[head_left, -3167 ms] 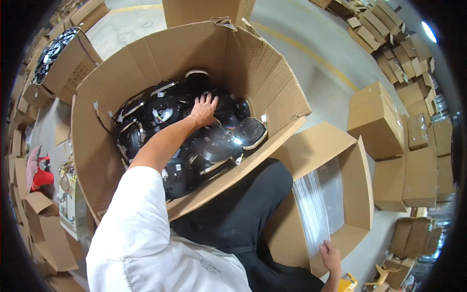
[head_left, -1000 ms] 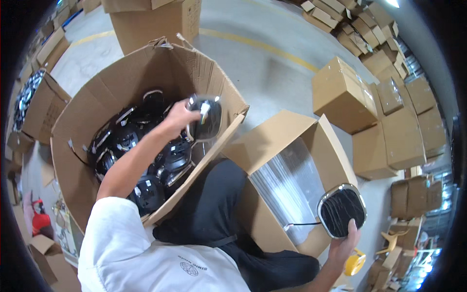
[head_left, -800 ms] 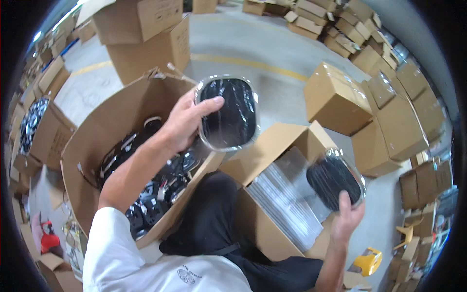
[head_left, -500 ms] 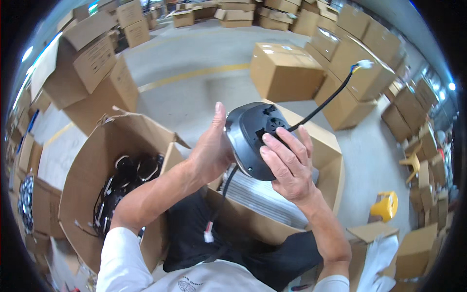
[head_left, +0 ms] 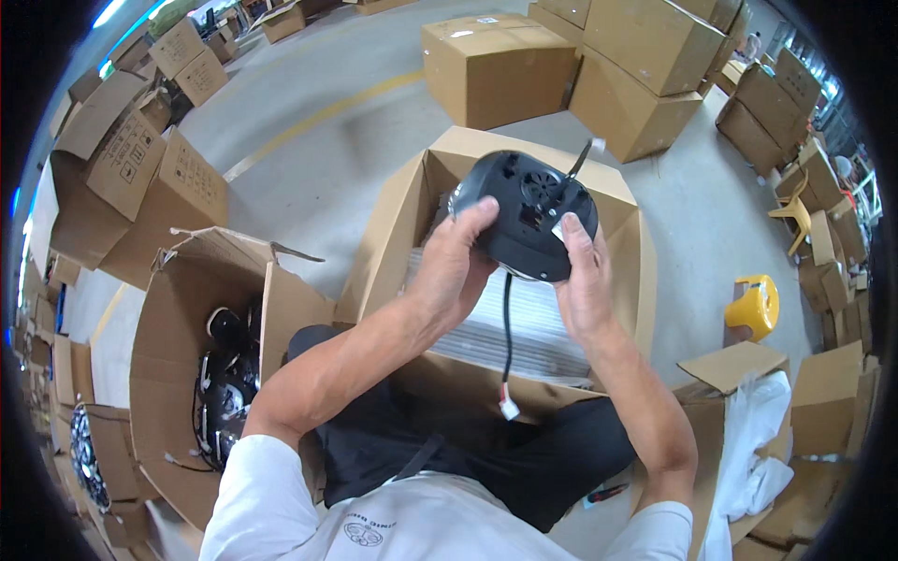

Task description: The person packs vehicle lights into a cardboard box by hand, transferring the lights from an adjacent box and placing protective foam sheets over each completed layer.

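Note:
Between both hands I hold a black rounded housing [head_left: 505, 238], which looks like the back of a headlight, with a round vent and a shiny rim. My left hand [head_left: 451, 260] grips its left side, thumb on the back face. My right hand [head_left: 586, 285] closes on its lower right edge, thumb also on the back. A black cable [head_left: 508, 327] hangs from the bottom edge and ends in a white plug [head_left: 509, 409]. Another short cable [head_left: 579, 162] sticks up at the top right. The fingers behind the housing are hidden.
Below the housing stands an open carton [head_left: 647, 271] with pale, ridged layered packing [head_left: 543, 346]. At left, another open carton [head_left: 159, 374] holds several glossy black units [head_left: 227, 397] with wires. A yellow stool [head_left: 760, 304] stands right; closed cartons [head_left: 496, 75] sit ahead.
The housing has turned so its back faces up more squarely. My right hand has moved from across its back to the lower right edge; my left thumb now lies on the back.

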`<state>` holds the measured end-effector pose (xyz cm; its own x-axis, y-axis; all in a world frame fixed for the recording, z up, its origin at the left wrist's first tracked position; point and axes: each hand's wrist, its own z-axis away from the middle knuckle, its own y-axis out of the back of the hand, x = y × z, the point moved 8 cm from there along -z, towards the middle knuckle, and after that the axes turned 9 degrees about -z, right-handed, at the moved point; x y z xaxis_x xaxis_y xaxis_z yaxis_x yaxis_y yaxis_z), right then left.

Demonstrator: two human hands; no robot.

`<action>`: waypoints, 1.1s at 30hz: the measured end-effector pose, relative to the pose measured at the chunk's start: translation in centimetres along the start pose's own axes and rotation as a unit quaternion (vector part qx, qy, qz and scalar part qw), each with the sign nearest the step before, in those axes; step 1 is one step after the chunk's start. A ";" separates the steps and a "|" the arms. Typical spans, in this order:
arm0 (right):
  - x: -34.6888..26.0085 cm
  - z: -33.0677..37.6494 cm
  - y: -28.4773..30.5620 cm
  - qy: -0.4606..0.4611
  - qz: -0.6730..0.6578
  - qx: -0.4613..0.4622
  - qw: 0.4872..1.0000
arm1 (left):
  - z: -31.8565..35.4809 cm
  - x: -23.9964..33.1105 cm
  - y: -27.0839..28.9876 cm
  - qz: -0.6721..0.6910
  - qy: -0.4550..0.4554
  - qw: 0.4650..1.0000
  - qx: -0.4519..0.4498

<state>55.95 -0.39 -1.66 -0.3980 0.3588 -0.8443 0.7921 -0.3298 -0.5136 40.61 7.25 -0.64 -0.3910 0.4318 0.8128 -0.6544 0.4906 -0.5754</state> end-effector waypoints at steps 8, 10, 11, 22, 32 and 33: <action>7.9 -2.3 2.5 -0.063 0.207 -0.047 0.975 | -2.1 -5.9 10.0 -0.085 0.185 0.978 0.036; 11.1 -4.0 2.9 -0.140 0.049 -0.019 0.989 | -3.2 -5.8 12.2 -0.114 0.157 0.980 0.033; 12.7 -4.0 2.7 -0.225 -0.019 0.002 0.974 | -4.0 -5.4 13.4 -0.158 0.128 0.979 0.028; 35.1 -14.5 4.6 -0.380 0.055 -0.045 0.922 | -9.9 2.6 24.1 -0.409 -0.076 0.907 0.064; 54.6 -25.7 10.0 -0.209 0.202 0.112 0.950 | -5.1 -0.5 22.6 -0.501 -0.047 0.864 -0.035; 52.4 -27.4 10.3 -0.147 0.379 0.117 0.906 | -4.9 -0.4 21.8 -0.503 -0.052 0.862 -0.049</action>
<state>55.91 38.96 -47.01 0.0863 -0.2853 -0.9545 0.7833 -0.5726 0.2419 29.71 21.49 -13.95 0.2828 -0.3156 0.9058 -0.6407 0.6406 0.4233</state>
